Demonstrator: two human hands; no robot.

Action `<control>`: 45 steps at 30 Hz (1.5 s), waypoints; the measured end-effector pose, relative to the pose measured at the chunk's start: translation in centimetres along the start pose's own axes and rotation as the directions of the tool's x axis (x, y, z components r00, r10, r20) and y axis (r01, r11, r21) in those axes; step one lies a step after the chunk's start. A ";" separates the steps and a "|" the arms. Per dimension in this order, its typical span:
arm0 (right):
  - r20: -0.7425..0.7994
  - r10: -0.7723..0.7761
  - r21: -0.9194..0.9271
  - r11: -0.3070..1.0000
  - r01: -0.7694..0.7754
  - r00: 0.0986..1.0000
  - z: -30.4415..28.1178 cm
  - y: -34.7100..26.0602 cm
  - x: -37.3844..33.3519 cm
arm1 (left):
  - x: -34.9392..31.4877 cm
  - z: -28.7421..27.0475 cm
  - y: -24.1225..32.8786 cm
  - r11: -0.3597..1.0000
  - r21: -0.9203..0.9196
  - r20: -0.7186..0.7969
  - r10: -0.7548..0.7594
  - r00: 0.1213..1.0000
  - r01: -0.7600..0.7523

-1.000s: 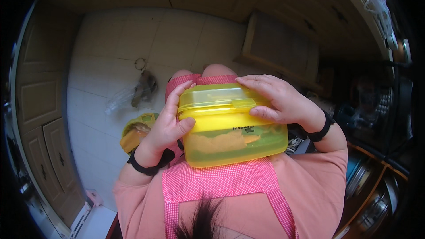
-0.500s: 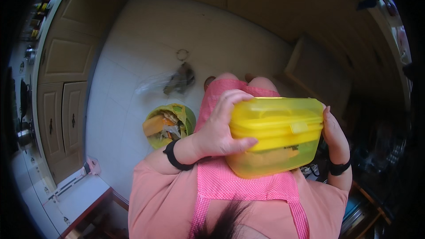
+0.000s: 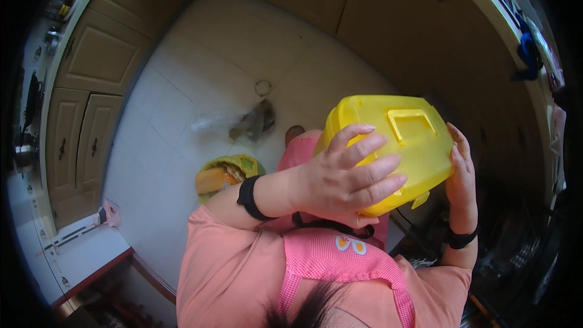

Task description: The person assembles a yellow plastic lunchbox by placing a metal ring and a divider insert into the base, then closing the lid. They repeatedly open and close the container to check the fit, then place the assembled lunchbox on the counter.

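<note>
A translucent yellow plastic storage box [image 3: 419, 161] is held up in front of my body, tilted so that its top with a raised handle faces me. My left hand [image 3: 352, 176] grips its near left side, fingers spread over the top and the thumb below. On the other side my right hand [image 3: 463, 167] presses its fingers against the box's right edge. A side latch [image 3: 420, 200] sticks out along the near rim. What is inside the box cannot be made out from this angle.
Left of my legs a green bin [image 3: 209, 193] holds scraps and an orange piece. Beyond it, a dark bundle with clear plastic [image 3: 255, 123] lies on the tiled floor. Wooden cabinets [image 3: 103, 54] line the sides; a pink-ended tool [image 3: 111, 212] lies at the lower left.
The box has tipped, so its top now faces me instead of its side, and it sits higher. My left hand has shifted onto the top. My view has turned slightly.
</note>
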State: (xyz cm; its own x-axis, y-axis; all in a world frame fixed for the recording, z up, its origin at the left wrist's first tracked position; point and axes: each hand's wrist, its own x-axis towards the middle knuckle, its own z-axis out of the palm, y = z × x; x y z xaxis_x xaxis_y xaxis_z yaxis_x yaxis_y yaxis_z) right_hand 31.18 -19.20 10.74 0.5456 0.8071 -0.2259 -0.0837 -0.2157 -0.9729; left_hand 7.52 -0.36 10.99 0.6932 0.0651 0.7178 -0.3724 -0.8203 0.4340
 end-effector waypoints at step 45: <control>-0.075 0.560 0.118 0.826 -0.551 0.825 4.8 29.0 34.5 | -23.6 15.6 -36.8 -0.138 -0.804 0.226 -0.971 0.082 0.579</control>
State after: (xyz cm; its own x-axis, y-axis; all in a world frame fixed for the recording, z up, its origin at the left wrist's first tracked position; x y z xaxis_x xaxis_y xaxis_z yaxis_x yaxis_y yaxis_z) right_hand 43.60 4.98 -25.44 0.4658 0.5034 -0.7278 -0.4682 -0.5578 -0.6854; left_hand 14.50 19.39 -30.44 0.5583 0.6729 -0.4853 -0.0433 0.6078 0.7929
